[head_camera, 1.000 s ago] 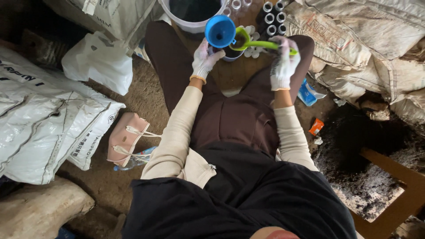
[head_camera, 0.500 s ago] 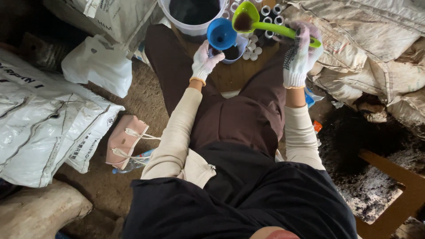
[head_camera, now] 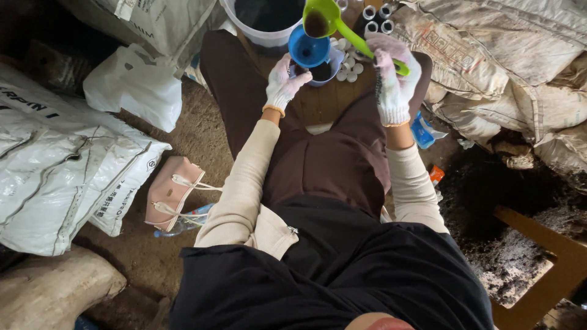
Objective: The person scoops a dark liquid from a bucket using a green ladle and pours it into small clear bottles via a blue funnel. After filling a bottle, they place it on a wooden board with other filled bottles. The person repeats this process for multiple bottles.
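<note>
Up at the far edge of the scene, between the person's knees, the right hand (head_camera: 392, 85) in a knit work glove is wrapped tight round the handle of a green scoop (head_camera: 333, 24). The scoop's long axis runs on a diagonal: handle end near and to the right in the fist, bowl pointing far and to the left. The bowl is loaded with something dark and sits just above the rim of a blue funnel (head_camera: 307, 50), tipped a bit toward it.

The left hand (head_camera: 284, 82), gloved too, is curled round the small dark container (head_camera: 319, 72) under the funnel, fingers closed on its side, so it's gripping rather than open. Can't tell whether the funnel's spout is actually seated in it, since the funnel hides that.

Stuff around: a white bucket (head_camera: 264, 24) with dark fill stands just far-left of the funnel, nearly touching it. A scatter of little white caps (head_camera: 348, 64) lies right beside the funnel, and some small round tubes (head_camera: 376, 18) stand just past the scoop handle. A blue packet (head_camera: 423, 131) lies by the right knee, with a small orange thing (head_camera: 436, 175) a little nearer.

Off to the left there's a white plastic bag (head_camera: 134, 85), big white sacks (head_camera: 55, 165) and a pink handbag (head_camera: 171, 192) on the dirt floor. Worn burlap-looking sacks (head_camera: 489, 67) crowd in on the right, close to the scooping arm. A wooden frame (head_camera: 544, 256) and dark soil sit near-right.
</note>
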